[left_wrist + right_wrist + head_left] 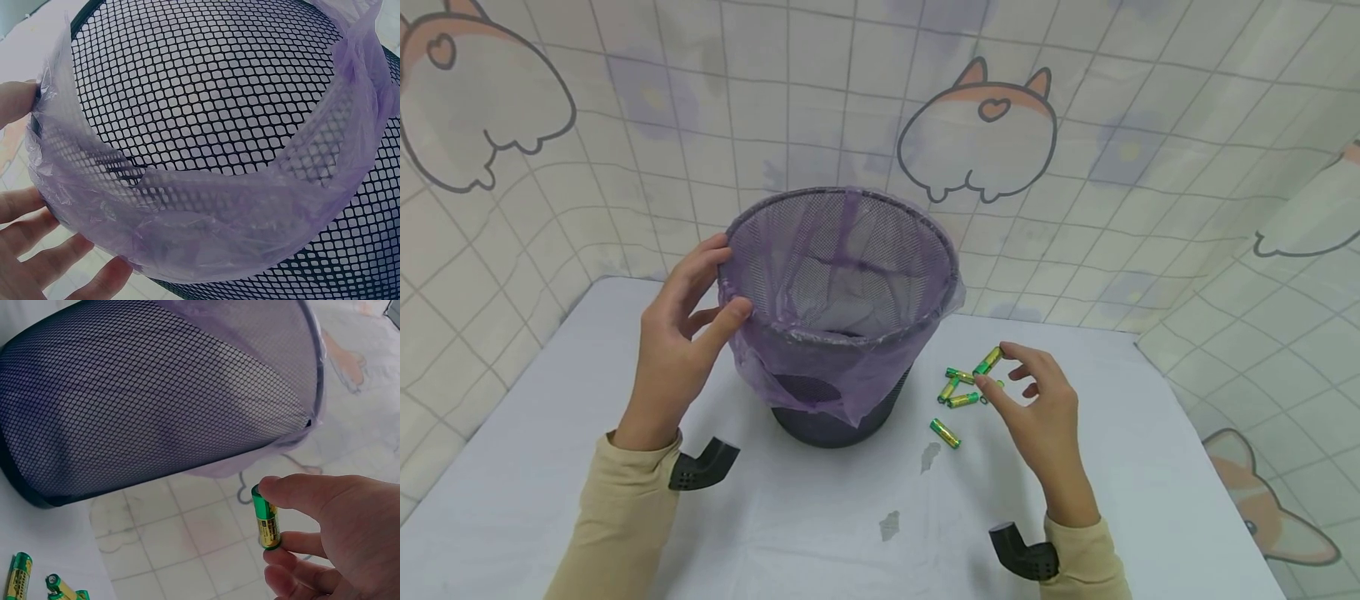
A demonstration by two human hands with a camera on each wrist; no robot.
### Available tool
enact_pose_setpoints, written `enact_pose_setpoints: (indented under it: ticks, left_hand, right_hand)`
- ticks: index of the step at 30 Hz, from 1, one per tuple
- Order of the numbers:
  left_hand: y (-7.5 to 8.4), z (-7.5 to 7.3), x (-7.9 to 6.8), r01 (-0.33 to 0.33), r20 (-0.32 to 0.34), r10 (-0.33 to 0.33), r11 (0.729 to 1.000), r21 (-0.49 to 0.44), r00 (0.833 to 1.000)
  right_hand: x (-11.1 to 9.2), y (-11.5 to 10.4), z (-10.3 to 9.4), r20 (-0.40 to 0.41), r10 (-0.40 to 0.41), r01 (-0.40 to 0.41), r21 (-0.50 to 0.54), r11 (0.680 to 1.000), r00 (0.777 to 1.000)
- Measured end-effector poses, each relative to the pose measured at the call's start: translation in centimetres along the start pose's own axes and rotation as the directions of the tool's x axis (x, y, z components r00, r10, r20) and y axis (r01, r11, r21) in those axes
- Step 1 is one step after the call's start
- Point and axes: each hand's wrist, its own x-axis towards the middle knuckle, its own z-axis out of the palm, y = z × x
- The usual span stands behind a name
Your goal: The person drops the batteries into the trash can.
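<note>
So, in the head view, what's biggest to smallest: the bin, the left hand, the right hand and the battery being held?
1. The bin
2. The left hand and right hand: too alike to rank
3. The held battery

My left hand (25, 262) grips a black mesh bin (206, 94) by its edge; a crinkled, translucent purple bag (212, 244) folds over it; my spread fingers (112, 275) touch the plastic.
</note>
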Motion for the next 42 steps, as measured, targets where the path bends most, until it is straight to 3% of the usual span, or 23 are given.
enact_pose_setpoints:
  ticks: [22,42]
  left_hand:
    - [0.0,0.0,-0.1,0.0,-0.001,0.0,1.0,0.005,1.0]
    - [0.0,0.0,0.0,-0.004,0.002,0.004,1.0,0.012,1.0]
  right_hand:
    - [0.6,-2.1,-1.3,-0.039,-0.078,0.081,0.078,0.994,0.996]
    - [1.1,-3.7,-1.9,-0.056,-0.123,0.126,0.066,0.99,0.991]
